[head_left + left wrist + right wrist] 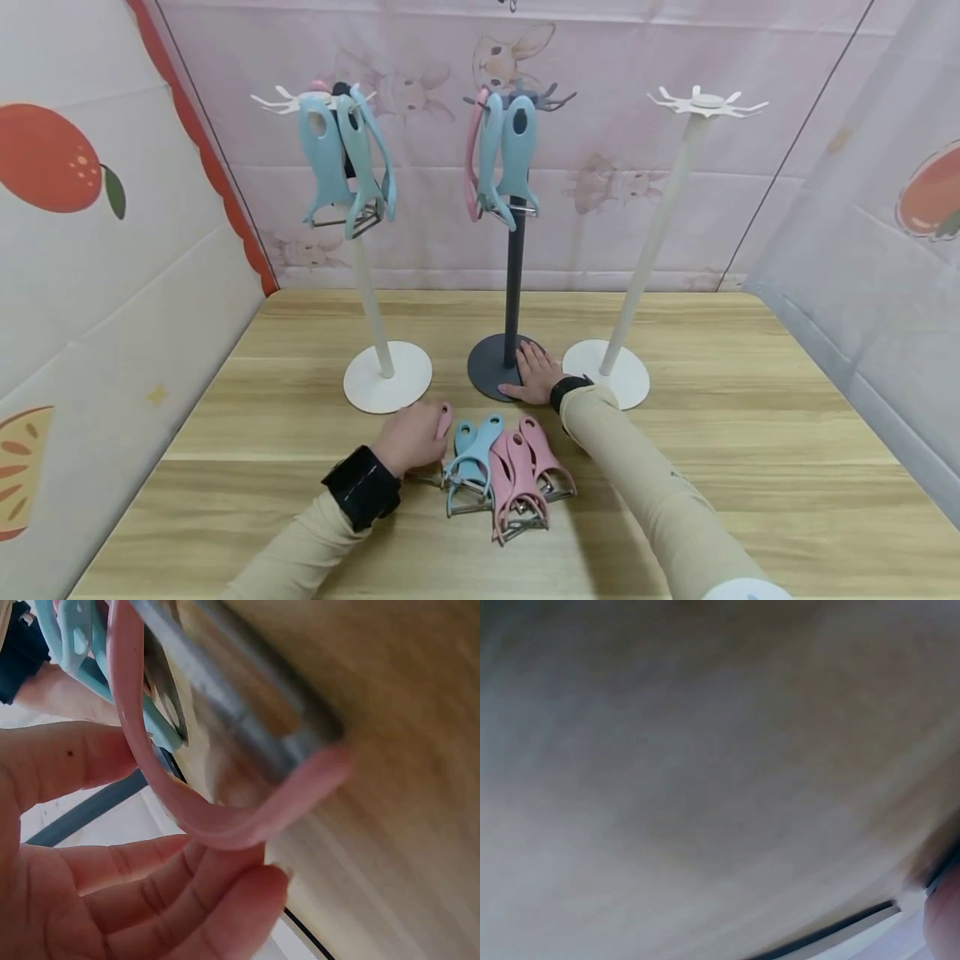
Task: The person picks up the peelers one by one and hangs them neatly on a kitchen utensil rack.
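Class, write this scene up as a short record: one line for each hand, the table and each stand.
Left hand: holds a pink Y-shaped peeler
Right hand: rests on the round base of the dark grey stand
Wood-grain table: pink peelers and light blue peelers piled together
Left white stand: several hung peelers
Dark grey stand: hung pink peeler and light blue ones
Right white stand: no peelers hung

Held peeler [225,831]: smooth, glossy plastic; blade [225,697] metal; tabletop [750,400] wood-grained; sleeve [660,492] matt cloth.
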`<move>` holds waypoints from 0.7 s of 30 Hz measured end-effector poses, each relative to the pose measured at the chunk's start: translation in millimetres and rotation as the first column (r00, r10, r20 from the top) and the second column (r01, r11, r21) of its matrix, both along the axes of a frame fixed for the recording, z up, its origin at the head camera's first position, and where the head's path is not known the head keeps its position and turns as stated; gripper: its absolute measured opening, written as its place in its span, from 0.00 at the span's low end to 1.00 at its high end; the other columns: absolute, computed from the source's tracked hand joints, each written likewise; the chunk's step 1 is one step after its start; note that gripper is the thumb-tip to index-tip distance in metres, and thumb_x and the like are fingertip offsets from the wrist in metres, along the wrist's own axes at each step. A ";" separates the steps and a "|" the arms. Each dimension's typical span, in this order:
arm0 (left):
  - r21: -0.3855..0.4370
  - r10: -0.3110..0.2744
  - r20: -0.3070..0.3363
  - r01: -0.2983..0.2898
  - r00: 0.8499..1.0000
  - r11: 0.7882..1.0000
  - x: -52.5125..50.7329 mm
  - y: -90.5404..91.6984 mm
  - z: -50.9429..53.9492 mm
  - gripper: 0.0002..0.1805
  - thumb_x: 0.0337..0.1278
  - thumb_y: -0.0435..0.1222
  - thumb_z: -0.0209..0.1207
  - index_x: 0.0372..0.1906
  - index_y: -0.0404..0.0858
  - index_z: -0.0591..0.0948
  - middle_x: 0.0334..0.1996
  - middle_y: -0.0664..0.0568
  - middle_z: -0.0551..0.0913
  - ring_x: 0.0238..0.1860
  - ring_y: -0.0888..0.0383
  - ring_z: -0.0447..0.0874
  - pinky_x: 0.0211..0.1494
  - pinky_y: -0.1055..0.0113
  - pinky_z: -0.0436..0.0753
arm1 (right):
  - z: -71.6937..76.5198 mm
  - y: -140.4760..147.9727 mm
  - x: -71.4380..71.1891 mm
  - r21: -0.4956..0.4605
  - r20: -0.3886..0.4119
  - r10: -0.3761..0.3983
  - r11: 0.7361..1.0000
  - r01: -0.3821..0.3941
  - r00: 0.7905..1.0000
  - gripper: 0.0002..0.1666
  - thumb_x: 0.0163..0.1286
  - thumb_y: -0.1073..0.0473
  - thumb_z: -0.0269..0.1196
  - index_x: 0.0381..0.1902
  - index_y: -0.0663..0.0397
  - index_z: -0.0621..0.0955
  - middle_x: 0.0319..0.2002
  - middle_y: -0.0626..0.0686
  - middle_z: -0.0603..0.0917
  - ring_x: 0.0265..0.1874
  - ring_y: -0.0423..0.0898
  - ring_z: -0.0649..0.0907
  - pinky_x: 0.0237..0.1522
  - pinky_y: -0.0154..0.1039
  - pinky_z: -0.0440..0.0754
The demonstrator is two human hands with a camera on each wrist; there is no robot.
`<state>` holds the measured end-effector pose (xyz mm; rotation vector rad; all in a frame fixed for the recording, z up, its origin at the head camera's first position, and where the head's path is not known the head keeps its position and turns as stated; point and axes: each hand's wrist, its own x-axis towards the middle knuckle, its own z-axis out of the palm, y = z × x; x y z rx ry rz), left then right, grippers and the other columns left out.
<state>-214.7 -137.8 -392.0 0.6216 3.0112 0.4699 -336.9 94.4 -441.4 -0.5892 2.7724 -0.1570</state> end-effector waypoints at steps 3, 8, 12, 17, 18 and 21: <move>0.013 -0.013 0.002 0.013 1.000 1.000 -2.4 -1.0 2.6 0.09 0.39 0.30 0.58 0.16 0.40 0.69 0.12 0.55 0.66 0.15 0.58 0.66 0.20 0.67 0.66 | 1.5 0.0 0.9 -0.002 0.005 -0.003 1.000 0.003 1.000 0.49 0.67 0.34 0.44 0.70 0.64 0.45 0.71 0.62 0.41 0.69 0.56 0.41 0.67 0.51 0.41; 0.075 0.009 -0.071 -0.003 0.997 0.997 -7.5 -4.6 13.0 0.09 0.36 0.29 0.58 0.17 0.40 0.68 0.12 0.57 0.63 0.15 0.60 0.66 0.19 0.67 0.67 | 3.8 -0.5 3.1 -0.005 0.009 -0.003 1.000 0.003 1.000 0.49 0.67 0.34 0.44 0.70 0.64 0.46 0.70 0.62 0.41 0.69 0.56 0.41 0.67 0.51 0.41; 0.170 0.023 -0.126 -0.002 0.992 0.985 -11.2 -6.4 29.7 0.06 0.39 0.29 0.59 0.26 0.37 0.74 0.13 0.55 0.69 0.16 0.61 0.69 0.21 0.66 0.70 | 4.5 -0.5 3.2 0.000 0.010 -0.003 1.000 0.003 1.000 0.50 0.67 0.34 0.44 0.70 0.64 0.45 0.71 0.62 0.41 0.69 0.56 0.41 0.67 0.51 0.41; 0.274 0.050 -0.218 0.012 0.975 0.962 -14.7 -6.8 49.4 0.26 0.41 0.30 0.58 0.53 0.30 0.74 0.13 0.54 0.73 0.14 0.62 0.69 0.18 0.68 0.69 | 3.9 -0.3 1.8 0.022 0.015 0.000 1.000 0.000 1.000 0.50 0.66 0.33 0.43 0.70 0.64 0.44 0.71 0.62 0.40 0.69 0.55 0.40 0.67 0.51 0.41; 0.293 0.058 -0.243 0.016 0.968 0.956 -15.4 -6.7 52.8 0.30 0.41 0.30 0.58 0.57 0.29 0.72 0.13 0.55 0.73 0.14 0.63 0.68 0.18 0.69 0.68 | 3.8 -0.5 1.7 0.024 0.015 -0.001 1.000 0.001 1.000 0.50 0.66 0.33 0.43 0.70 0.63 0.44 0.71 0.62 0.40 0.69 0.55 0.40 0.67 0.51 0.41; 0.351 0.078 -0.316 0.040 0.945 0.936 -17.5 -5.6 64.3 0.31 0.44 0.30 0.56 0.60 0.30 0.69 0.12 0.55 0.72 0.13 0.63 0.64 0.17 0.70 0.64 | 3.8 -1.3 2.0 0.029 0.010 -0.001 1.000 0.001 1.000 0.49 0.67 0.34 0.43 0.70 0.64 0.45 0.71 0.62 0.40 0.69 0.55 0.41 0.67 0.50 0.42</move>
